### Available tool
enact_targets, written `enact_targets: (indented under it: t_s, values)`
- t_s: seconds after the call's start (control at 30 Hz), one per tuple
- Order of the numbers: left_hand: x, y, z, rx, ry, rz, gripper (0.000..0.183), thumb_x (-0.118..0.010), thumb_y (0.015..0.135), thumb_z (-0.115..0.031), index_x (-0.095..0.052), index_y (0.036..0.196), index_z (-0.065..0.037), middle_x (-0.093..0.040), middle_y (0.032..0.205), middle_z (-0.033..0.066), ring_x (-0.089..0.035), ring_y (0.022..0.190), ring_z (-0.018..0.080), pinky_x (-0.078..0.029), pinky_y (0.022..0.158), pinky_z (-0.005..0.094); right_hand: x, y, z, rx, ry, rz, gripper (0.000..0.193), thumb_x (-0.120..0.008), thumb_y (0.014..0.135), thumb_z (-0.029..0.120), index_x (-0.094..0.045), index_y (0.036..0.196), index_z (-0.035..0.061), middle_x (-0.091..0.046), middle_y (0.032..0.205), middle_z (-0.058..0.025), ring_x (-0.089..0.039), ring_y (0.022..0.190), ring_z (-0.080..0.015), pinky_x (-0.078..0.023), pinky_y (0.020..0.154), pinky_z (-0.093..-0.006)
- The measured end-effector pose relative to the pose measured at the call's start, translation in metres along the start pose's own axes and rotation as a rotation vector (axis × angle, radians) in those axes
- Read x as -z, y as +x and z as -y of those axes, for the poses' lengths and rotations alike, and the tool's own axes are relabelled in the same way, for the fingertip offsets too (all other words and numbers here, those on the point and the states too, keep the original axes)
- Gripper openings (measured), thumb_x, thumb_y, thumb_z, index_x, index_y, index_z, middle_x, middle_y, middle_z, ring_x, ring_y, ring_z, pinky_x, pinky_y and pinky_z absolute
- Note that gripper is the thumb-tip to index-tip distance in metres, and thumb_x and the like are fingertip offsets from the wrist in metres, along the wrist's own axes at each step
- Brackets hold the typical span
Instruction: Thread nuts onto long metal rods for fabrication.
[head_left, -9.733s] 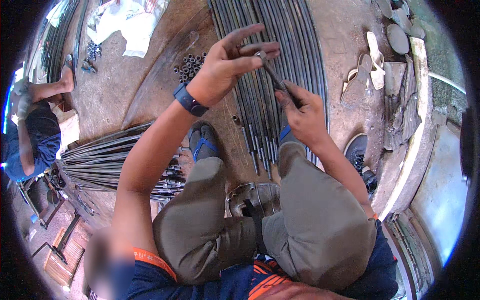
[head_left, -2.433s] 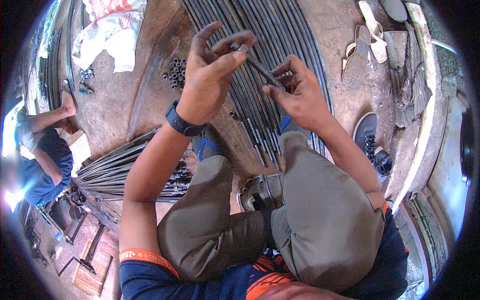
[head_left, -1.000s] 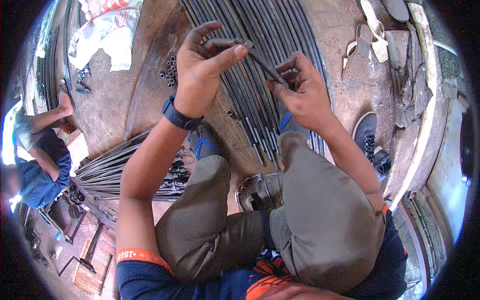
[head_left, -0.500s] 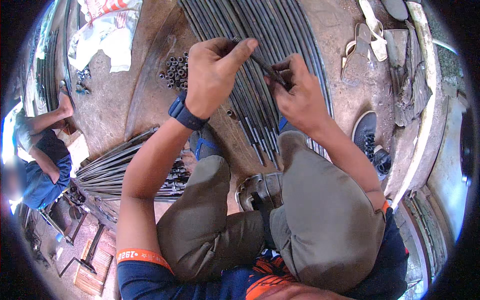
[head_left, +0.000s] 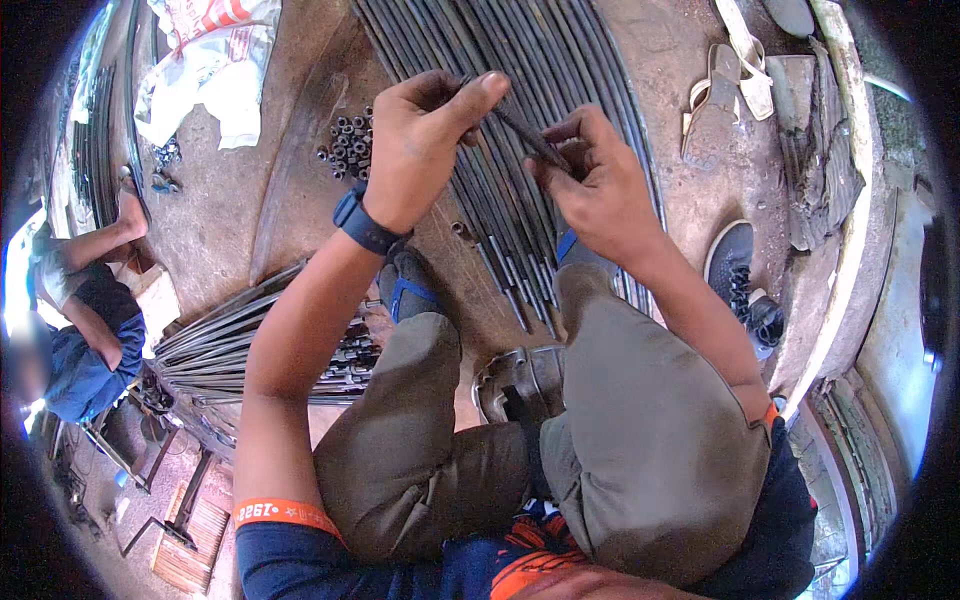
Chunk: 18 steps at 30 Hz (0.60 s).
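A slim dark rod slants between my two hands, over a row of long metal rods on the floor. My left hand, with a watch on its wrist, is closed round the upper left end of the held rod. My right hand pinches its lower right end between thumb and fingers. Both ends are partly hidden by my fingers. Left of my left wrist lies a pile of small round metal collars. A single loose collar rests beside the threaded-looking ends of the rods.
Another rod bundle fans out at left, near a seated person. A white plastic sack lies far left. At right are sandals, a dark shoe and weathered wood. A round metal casing sits between my legs.
My left hand has shifted slightly up and to the left, and the fingers of my right hand have moved a little on the rod. Both hands keep hold of it.
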<state>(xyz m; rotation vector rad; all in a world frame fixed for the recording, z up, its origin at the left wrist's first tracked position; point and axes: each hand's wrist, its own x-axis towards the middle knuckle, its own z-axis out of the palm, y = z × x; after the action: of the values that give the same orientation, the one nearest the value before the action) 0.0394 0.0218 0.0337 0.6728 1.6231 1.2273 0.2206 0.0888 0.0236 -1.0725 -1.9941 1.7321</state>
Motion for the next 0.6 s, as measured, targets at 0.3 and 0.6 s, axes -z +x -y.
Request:
enact_targets:
  t_s: [0.3,0.6]
  values:
    - [0.001,-0.001,0.020,-0.103,-0.231,0.056,0.026,-0.066,0.087,-0.020,-0.064,0.102,0.002,-0.065,0.093,0.0043,-0.058,0.082,0.0103,-0.045,0.078,0.0235,0.005,0.003,0.003,-0.005,0.088,0.040,0.023,-0.062,0.078,0.000,-0.048,0.096,0.0012,-0.059,0.079,-0.0156,-0.062,0.074,-0.0267,-0.048,0.067,-0.0331]
    - [0.009,0.005,0.032,-0.028,-0.248,0.109,0.033,-0.064,0.088,-0.019,-0.057,0.111,0.003,-0.061,0.104,0.0070,-0.057,0.098,0.0147,-0.045,0.089,0.0308,0.002,0.002,-0.003,0.059,0.034,-0.037,0.023,-0.067,0.078,0.007,-0.051,0.093,0.0010,-0.055,0.076,-0.0128,-0.056,0.069,-0.0198,-0.044,0.063,-0.0315]
